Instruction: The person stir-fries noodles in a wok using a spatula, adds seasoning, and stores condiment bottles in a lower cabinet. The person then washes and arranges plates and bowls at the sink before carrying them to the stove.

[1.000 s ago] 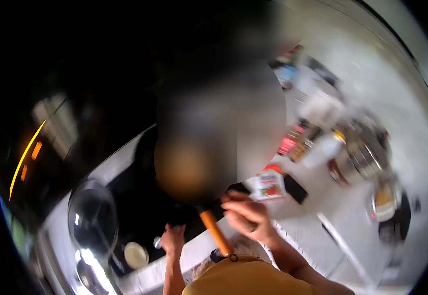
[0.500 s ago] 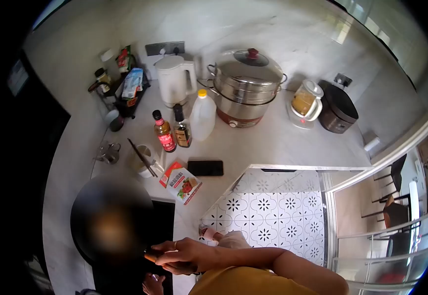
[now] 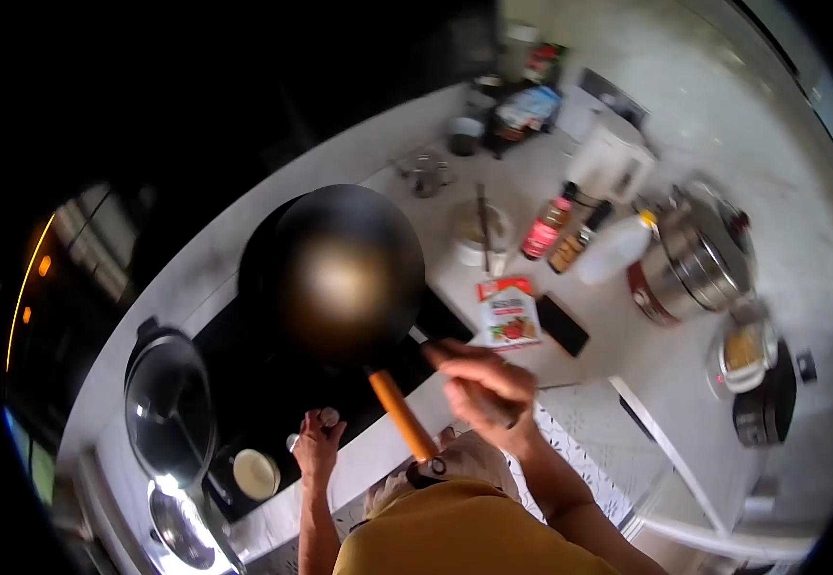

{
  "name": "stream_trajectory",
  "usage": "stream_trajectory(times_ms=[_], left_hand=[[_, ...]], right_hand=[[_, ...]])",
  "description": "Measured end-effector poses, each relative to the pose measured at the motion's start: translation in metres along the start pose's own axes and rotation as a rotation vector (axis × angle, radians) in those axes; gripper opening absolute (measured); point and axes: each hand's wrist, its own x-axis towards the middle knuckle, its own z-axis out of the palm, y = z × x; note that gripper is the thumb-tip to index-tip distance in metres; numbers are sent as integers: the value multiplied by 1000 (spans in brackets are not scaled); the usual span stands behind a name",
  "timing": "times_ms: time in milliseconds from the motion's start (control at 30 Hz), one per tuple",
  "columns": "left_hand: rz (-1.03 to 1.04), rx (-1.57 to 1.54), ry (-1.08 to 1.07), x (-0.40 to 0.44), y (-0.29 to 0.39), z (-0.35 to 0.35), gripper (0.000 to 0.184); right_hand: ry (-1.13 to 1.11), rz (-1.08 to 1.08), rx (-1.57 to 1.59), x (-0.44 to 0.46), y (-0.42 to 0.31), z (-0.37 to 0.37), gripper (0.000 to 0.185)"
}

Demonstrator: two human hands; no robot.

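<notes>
Left of the left hand (image 3: 317, 448), near it, lies a pale round dish (image 3: 256, 474). That hand's fingers curl at a knob (image 3: 328, 416); whether they grip it I cannot tell. Ahead of it, the dark wok (image 3: 397, 259) sits over the stove (image 3: 229, 350), its orange handle (image 3: 402, 417) running between both hands. The right hand (image 3: 483, 391) is closed around a utensil handle (image 3: 502, 410); just ahead, a packet (image 3: 509, 314) lies on the counter (image 3: 608, 331).
</notes>
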Motion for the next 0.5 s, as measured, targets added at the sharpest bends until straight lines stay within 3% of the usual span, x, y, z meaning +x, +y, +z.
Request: stream_trajectory(times_ms=[233, 367, 500], left_hand=[[-171, -163, -10, -59, 4, -5, 40], [-275, -281, 18, -86, 3, -11, 37], [-401, -381, 70, -105, -14, -11, 32]], right_hand=[[-76, -107, -311, 61, 10, 10, 21], [-84, -294, -516, 95, 23, 28, 18], [-101, -216, -526, 105, 57, 60, 15]])
